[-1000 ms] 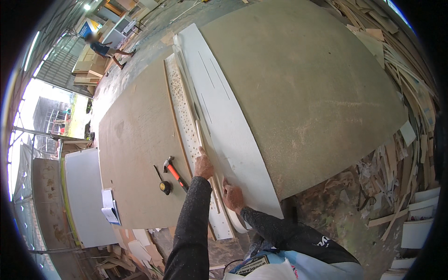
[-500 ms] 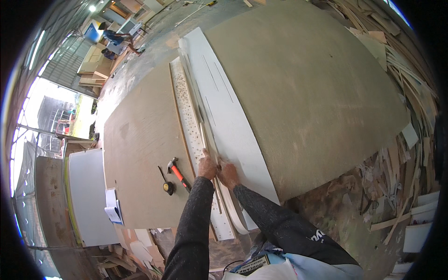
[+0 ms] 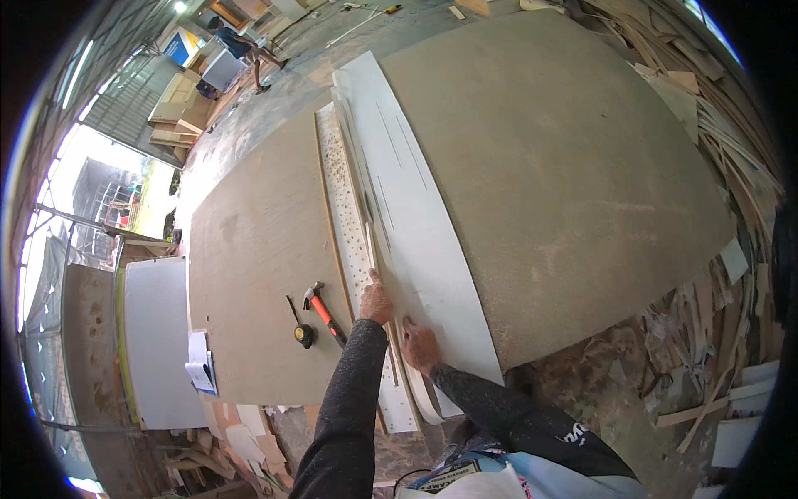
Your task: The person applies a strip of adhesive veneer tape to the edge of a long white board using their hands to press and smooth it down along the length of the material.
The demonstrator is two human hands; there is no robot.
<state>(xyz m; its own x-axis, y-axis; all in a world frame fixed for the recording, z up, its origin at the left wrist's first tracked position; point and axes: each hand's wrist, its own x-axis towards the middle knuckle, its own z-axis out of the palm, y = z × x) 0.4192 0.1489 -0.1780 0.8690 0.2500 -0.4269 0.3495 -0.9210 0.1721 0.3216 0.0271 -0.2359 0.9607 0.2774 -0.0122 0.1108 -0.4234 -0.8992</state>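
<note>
My left hand (image 3: 376,301) is closed round a thin pale wood strip (image 3: 371,239), one finger stretched along it. This strip runs lengthwise beside a long narrow white board (image 3: 336,170) dotted with small dark spots. Slightly nearer and to the right, my right hand (image 3: 421,348) rests by the edge of a long white panel (image 3: 420,241). Its fingers are curled, and what they hold, if anything, is hidden. Left of my left hand lie a claw hammer (image 3: 324,312) with an orange and black handle, a tape measure (image 3: 303,336) and a slim dark tool (image 3: 290,308).
Large brown sheets (image 3: 582,175) lie under and beside the boards. An open notebook (image 3: 199,366) sits at the left sheet's near edge. Wood offcuts (image 3: 698,308) are heaped on the right. A person (image 3: 237,46) is on the floor area at the far left.
My right hand has drawn back toward me and to the right, away from my left hand. My left hand stays at the strip. The distant person has straightened into a stride.
</note>
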